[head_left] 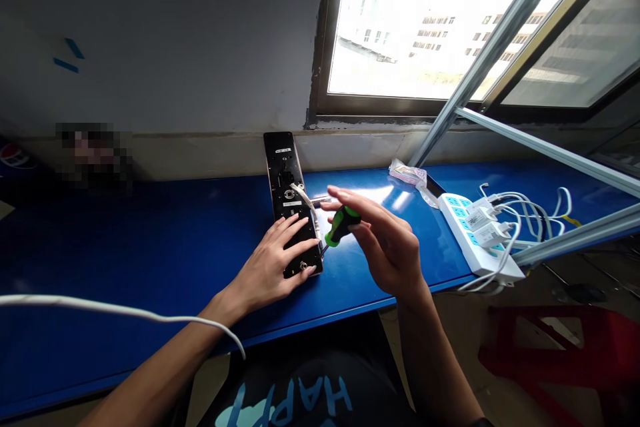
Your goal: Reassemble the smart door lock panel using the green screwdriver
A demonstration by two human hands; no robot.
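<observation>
A long black panel point(278, 159), perhaps part of a door lock, lies lengthwise on the blue table, with screws and fittings on its upper face. My left hand point(270, 260) rests flat on its near half, fingers spread. Between the thumb and fingers of my right hand point(393, 243) is a screwdriver point(343, 221) with a green and black handle. Its shaft slants down to the panel's near right edge; the exact contact of the tip cannot be made out. A white cable bundle point(309, 203) runs along the panel's right side, partly behind my left fingers.
On the right of the blue table point(150, 233) stands a white power strip point(503, 265) with chargers point(490, 235) and looping cables. A crumpled plastic packet point(409, 173) lies by a metal frame point(445, 121). One white cable point(120, 311) crosses my left forearm. A red stool point(595, 347) stands below right.
</observation>
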